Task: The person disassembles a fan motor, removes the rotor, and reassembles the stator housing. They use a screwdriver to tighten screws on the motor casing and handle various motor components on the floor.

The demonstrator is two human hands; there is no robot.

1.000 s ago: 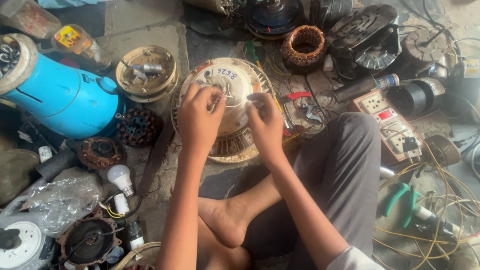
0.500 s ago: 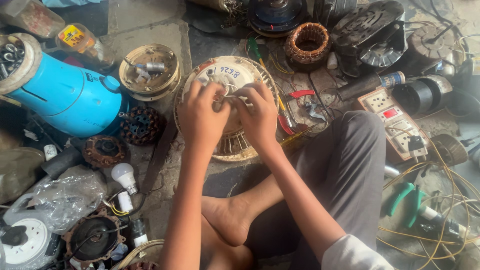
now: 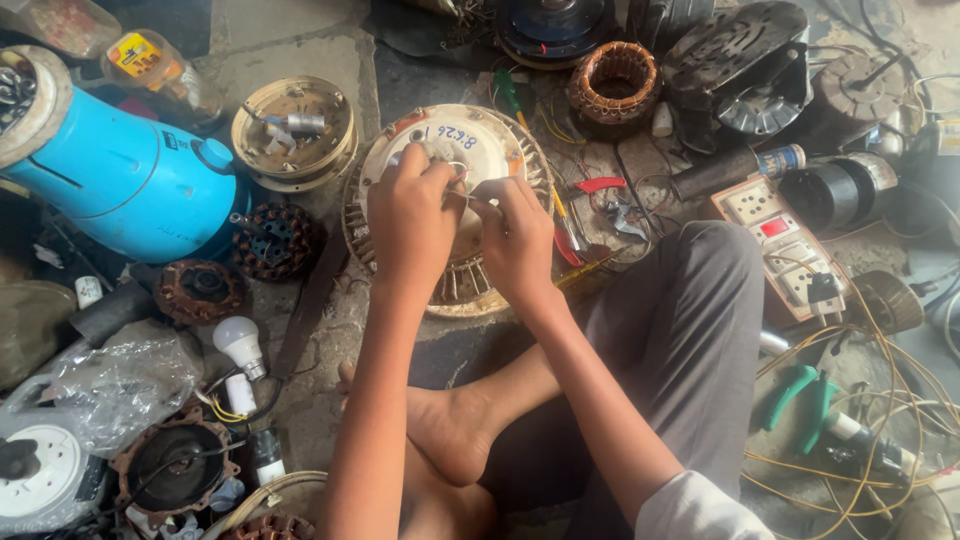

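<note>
A round cream-coloured fan motor housing (image 3: 490, 150) lies on the floor in front of my crossed legs. My left hand (image 3: 410, 220) and my right hand (image 3: 518, 238) rest on top of it, close together. The fingertips of both hands pinch thin white wires (image 3: 462, 195) that come out near the housing's centre. The hands hide the middle of the housing.
A blue cylindrical motor (image 3: 120, 180) lies at the left, with a round metal cover (image 3: 295, 130), copper-wound stators (image 3: 612, 85), a white bulb (image 3: 238, 345) and a switch board with sockets (image 3: 790, 250) around. Green-handled pliers (image 3: 800, 395) and yellow wires lie at the right.
Both hands have moved from the sides of the housing onto its centre and drawn together, fingers now pinching the wires. The view has shifted slightly.
</note>
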